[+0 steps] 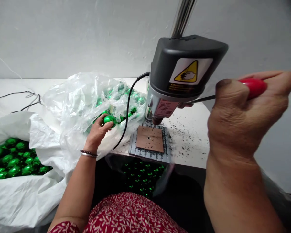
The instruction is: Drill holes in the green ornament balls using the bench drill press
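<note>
My left hand (pixel 98 131) grips a shiny green ball (pixel 110 121) at the mouth of a clear plastic bag (pixel 72 97) that holds more green balls. On the right, my right hand (pixel 240 119) is wrapped around the red knob (pixel 254 88) of the lever on a small drill press (pixel 184 71). Below its chuck a thin bit points down at a brown square board (pixel 149 139) with a small hole in the middle. The board lies on the grey slotted base plate (pixel 133 149), with no ball on it.
Dark shavings (pixel 189 139) are scattered on the white table (pixel 196 116). A white sack (pixel 16 197) of green balls stands at the left, and more green balls (pixel 143 176) lie below the table's front edge. A black cable (pixel 129 113) loops beside the drill press.
</note>
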Action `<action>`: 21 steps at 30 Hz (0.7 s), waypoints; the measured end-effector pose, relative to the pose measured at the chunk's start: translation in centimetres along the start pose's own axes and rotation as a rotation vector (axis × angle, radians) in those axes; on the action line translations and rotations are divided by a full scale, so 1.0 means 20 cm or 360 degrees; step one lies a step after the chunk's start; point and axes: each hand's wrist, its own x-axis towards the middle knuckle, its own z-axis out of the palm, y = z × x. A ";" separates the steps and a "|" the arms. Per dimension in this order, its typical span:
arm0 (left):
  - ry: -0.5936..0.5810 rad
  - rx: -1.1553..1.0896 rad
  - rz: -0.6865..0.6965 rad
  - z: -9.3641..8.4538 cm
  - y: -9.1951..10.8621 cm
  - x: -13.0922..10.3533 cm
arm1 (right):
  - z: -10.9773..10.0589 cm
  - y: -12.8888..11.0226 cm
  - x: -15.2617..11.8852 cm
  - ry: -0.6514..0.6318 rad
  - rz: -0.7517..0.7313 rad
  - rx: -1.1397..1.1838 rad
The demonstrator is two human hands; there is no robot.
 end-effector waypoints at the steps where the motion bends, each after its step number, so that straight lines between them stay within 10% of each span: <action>1: -0.0020 -0.0205 0.0006 0.00 0.03 -0.02 | 0.00 0.00 0.00 -0.0002 0.0001 0.0008; 11: -0.0826 -0.1064 -0.0513 0.30 0.10 -0.19 | 0.01 0.00 -0.01 -0.0003 -0.0034 0.0032; 21: -0.0848 -0.1184 -0.0692 0.47 0.01 -0.20 | 0.00 -0.02 -0.04 -0.0019 -0.0012 0.0106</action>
